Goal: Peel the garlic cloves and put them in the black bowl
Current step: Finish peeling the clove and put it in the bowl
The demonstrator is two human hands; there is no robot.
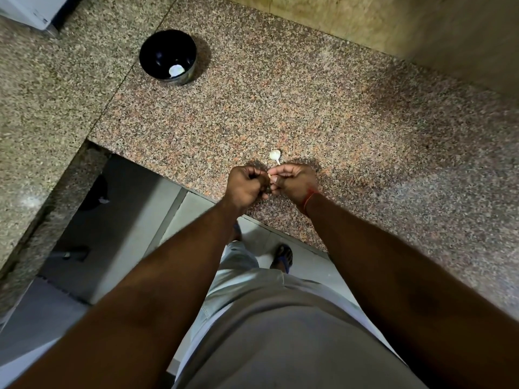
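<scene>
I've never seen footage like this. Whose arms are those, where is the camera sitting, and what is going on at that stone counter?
There is no machine here: the arms belong to a person, and the single picture comes from a wide-angle camera worn on their head, looking forward and down. That is why you also see their clothes and feet below.

The left hand and right hand meet over the near edge of the speckled stone counter. Their fingers are curled in a grip around a small pale piece, apparently a garlic clove, mostly hidden between them.

Just beyond the hands a white bit of garlic lies on the counter; whether it is skin or a clove I cannot tell. Farther back on the left stands the black bowl, with one pale piece inside.
</scene>
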